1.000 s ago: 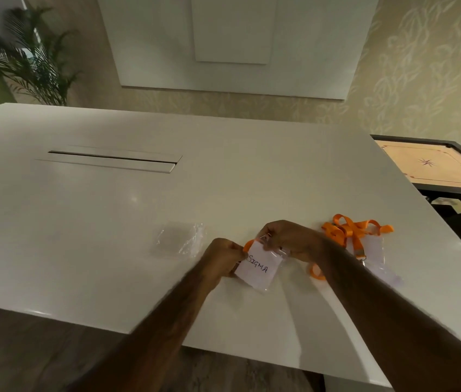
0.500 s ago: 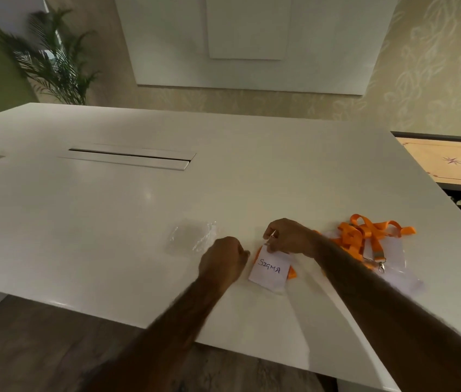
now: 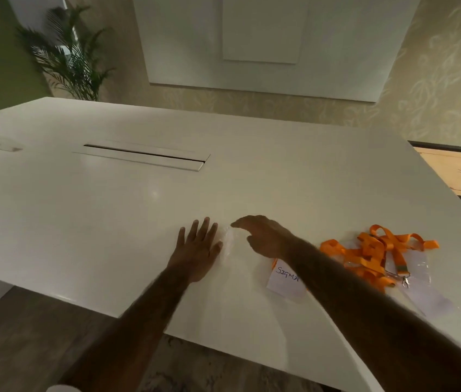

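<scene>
As hands [image 3: 196, 251] [image 3: 264, 236] flank it, a clear plastic sleeve [image 3: 229, 244] lies crinkled.

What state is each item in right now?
Left hand: open, flat on table.
Right hand: open, reaching left, fingers loosely bent.
Sleeve: flat, between the hands.
SIGMA card: face up, unheld, partly under right forearm.
Lanyards: tangled heap, untouched.

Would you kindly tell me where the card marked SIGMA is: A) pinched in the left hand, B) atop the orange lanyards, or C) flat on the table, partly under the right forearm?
C: the SIGMA card lies flat on the table, its right edge hidden by the forearm behind the right hand; the left hand holds nothing.
</scene>
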`<state>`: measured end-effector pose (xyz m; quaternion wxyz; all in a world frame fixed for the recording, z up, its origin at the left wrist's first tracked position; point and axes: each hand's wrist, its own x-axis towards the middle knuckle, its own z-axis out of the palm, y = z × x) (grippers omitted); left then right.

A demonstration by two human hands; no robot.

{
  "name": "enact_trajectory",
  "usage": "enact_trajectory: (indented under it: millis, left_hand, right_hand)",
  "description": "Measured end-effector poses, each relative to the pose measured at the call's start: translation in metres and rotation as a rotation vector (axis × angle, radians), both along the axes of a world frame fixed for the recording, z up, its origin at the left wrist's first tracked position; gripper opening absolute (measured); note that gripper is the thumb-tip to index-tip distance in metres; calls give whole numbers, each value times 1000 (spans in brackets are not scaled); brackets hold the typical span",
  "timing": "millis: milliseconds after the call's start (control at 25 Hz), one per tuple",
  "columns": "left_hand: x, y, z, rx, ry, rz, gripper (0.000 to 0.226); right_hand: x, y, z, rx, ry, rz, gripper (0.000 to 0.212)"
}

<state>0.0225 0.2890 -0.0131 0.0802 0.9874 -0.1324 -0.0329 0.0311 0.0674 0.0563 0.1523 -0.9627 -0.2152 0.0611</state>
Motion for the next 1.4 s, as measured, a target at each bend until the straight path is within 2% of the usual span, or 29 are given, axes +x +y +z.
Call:
enact_trajectory:
  millis: [120, 240, 360, 560, 720, 880, 1120, 1280, 1400]
  left_hand:
    - [0, 5, -5, 37, 38, -3, 64]
    - [-1, 7, -5, 30, 49, -7, 63]
    - [1, 11, -7, 42, 44, -32, 62]
    - [9, 18, -14, 50, 15, -43, 60]
    - [13, 21, -14, 56, -17, -52, 60]
    - [14, 22, -10, 37, -13, -57, 59]
    - [20, 28, -5, -89, 3, -54, 56]
    - [24, 34, -2, -136, -40, -24, 54]
    - [25, 35, 13, -379, -210, 44, 49]
  right_hand:
    - [5, 24, -19, -264, -116, 177, 71]
    - [10, 34, -32, -381, -195, 227, 63]
    - [14, 39, -37, -350, -277, 208, 52]
    - [27, 46, -25, -181, -211, 195, 37]
    - [31, 55, -12, -222, -311, 225, 32]
    - [31, 61, -7, -248, -327, 219, 28]
    - [39, 61, -2, -174, -174, 162, 12]
    - [46, 63, 4, -130, -139, 130, 23]
    - [46, 64, 16, -41, -157, 63, 22]
